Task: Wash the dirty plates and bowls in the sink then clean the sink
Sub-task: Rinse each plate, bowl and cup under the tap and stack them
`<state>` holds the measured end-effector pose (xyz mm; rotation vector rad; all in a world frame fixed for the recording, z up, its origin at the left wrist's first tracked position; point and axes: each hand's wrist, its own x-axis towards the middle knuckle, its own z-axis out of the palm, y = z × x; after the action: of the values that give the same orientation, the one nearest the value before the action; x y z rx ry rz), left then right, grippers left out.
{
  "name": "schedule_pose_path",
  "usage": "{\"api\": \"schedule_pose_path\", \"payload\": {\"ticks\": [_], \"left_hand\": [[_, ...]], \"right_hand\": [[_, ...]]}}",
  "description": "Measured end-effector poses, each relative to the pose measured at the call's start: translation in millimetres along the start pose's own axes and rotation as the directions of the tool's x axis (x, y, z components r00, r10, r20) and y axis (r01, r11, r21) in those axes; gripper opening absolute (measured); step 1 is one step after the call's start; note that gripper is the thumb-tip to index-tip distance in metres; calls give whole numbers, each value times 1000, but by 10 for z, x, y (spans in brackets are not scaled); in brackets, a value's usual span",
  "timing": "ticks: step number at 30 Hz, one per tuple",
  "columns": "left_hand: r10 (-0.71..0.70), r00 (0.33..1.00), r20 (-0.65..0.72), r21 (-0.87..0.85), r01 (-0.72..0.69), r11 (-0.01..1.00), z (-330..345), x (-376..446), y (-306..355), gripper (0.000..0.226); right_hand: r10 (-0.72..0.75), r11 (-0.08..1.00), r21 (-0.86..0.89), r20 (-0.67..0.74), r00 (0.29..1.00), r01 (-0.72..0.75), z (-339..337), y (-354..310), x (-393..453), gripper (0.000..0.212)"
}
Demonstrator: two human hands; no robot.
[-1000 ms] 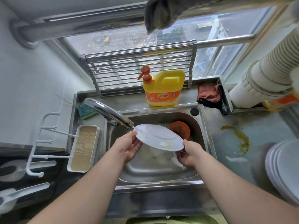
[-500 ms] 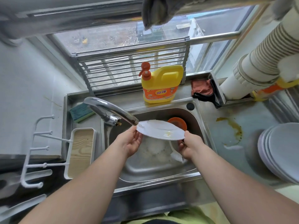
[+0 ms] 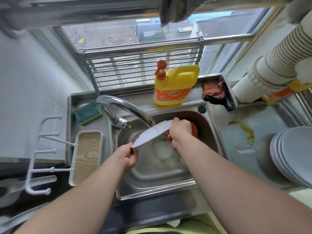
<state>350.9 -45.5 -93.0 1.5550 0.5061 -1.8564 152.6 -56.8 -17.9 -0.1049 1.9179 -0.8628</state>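
Note:
A white plate (image 3: 152, 134) is held tilted on edge over the steel sink (image 3: 157, 184), just under the faucet spout (image 3: 133, 110). My left hand (image 3: 130, 156) pinches its lower left rim. My right hand (image 3: 179, 130) grips its upper right rim, fingers curled over the edge. Behind my right hand an orange bowl (image 3: 194, 129) sits in the sink, mostly hidden. Foamy, speckled water lies on the sink floor (image 3: 162, 154).
A yellow detergent jug (image 3: 173, 85) stands behind the sink, a green sponge (image 3: 87, 113) at the back left, a red cloth (image 3: 214, 92) at the back right. Stacked white plates (image 3: 293, 154) sit on the right counter beside a brown spill (image 3: 244, 132). A wooden-bottomed tray (image 3: 87, 156) lies at left.
The plate has turned from lying nearly flat to standing tilted on edge. My right hand rose to the upper rim near the faucet, and my left hand dropped to the lower rim.

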Motion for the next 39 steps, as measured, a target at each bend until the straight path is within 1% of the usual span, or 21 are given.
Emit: {"api": "schedule_pose_path", "payload": {"ticks": [3,6,8,12,15,18,22,25,28,31,35,37,39], "left_hand": [[-51,999,12,9,51,999,-179,48,-2,23],[-48,999,3,24,48,999,-268,66,-2,19],[-46,999,-27,28,47,999,-313,81,1,16],[-35,999,-37,43,37,998,-334,39,-53,22],[7,999,-53,149,1,989,-321,-58,-164,21],[61,996,-59,198,-49,979,-289,-140,-257,13],[138,989,49,253,-146,957,-109,-286,-340,13],[192,977,96,256,-211,943,38,-365,-353,16],[216,968,125,226,-240,944,188,-414,-346,26],[230,959,162,203,-261,944,351,-465,-335,29],[252,944,215,183,-292,939,536,-536,-323,24],[261,940,221,166,-300,939,572,-544,-316,21],[260,946,195,141,-289,947,546,-519,-291,24]], "right_hand": [[-64,996,-51,57,996,67,150,60,-67,31],[-105,989,-93,92,990,114,205,102,-124,30],[-116,987,-103,98,988,126,181,132,-153,31],[-153,971,-166,133,979,174,77,243,-152,29],[-168,962,-196,138,976,193,-40,303,-172,20],[-164,963,-193,125,979,186,-214,328,-206,19],[-176,967,-166,108,978,193,-466,373,-179,18],[-133,985,-104,74,988,141,-623,387,-87,23],[11,1000,19,41,999,-11,-763,385,27,25],[135,979,142,78,988,-145,-860,391,146,23],[210,933,264,150,966,-244,-923,402,316,23],[224,926,272,160,961,-261,-933,389,342,23],[206,939,244,162,965,-241,-917,358,320,22]]}}
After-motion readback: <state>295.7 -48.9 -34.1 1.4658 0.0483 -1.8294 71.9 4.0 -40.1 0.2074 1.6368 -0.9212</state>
